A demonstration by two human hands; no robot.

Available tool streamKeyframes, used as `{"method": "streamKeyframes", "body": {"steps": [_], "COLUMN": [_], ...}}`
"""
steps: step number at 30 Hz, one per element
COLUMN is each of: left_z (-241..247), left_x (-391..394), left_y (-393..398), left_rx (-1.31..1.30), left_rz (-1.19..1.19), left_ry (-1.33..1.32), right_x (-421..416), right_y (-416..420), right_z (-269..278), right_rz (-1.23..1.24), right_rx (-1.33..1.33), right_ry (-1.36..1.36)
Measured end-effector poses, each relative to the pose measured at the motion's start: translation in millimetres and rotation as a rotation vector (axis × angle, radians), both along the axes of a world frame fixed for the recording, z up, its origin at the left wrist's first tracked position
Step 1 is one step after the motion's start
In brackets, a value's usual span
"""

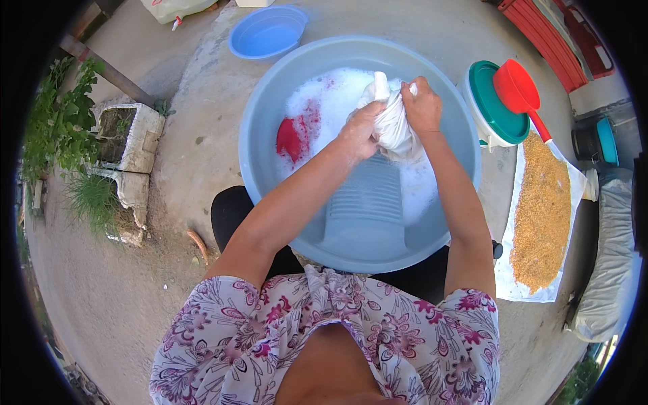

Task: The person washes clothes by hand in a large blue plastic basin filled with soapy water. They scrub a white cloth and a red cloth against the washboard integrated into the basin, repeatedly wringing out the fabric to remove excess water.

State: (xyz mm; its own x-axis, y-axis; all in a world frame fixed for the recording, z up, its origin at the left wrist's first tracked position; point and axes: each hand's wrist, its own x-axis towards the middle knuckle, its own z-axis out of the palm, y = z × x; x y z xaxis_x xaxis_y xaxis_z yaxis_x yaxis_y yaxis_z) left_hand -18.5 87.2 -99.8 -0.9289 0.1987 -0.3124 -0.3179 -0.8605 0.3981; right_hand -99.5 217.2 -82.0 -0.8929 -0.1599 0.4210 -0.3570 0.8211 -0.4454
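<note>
Bunched between my two hands is a wet white cloth (397, 129), held above the suds in a large grey-blue plastic washtub (253, 136). My left hand (363, 130) grips its left side, and my right hand (423, 105) clasps its upper right edge. Just below the cloth, the ribbed washboard (363, 197) moulded into the tub slopes toward me. White foam (339, 96) covers much of the water. A red piece of cloth (291, 139) lies partly under the foam at the tub's left.
A blue basin (266, 33) stands behind the tub. At right are a white bucket with a green lid (486, 96), a red dipper (516, 86) on it, and yellow grain (541, 217) spread on a white sheet. Foam planters (134, 136) stand left; a corncob-like piece (198, 244) lies nearby.
</note>
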Motion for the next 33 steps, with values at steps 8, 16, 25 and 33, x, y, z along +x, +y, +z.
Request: {"method": "streamKeyframes", "body": {"steps": [8,16,25,33], "left_z": [-13,1,-31,10], "left_x": [-13,-12,-15,-9], "left_y": [-40,-29,-57,-5], "left_rx": [-0.465,-0.236,-0.370,-0.125], "left_rz": [0.089,-0.133,-0.282,-0.031], "left_ry": [-0.167,-0.173,0.374,0.009], "right_x": [39,-5,105,43], "right_y": [24,32,-46,-16], "right_z": [-55,-72,32,9], "right_rz": [-0.033,0.057,0.740,0.089], "right_rx": [0.407,0.113,-0.188,-0.185], "right_ry": [-0.466,-0.411,-0.051,0.010]}}
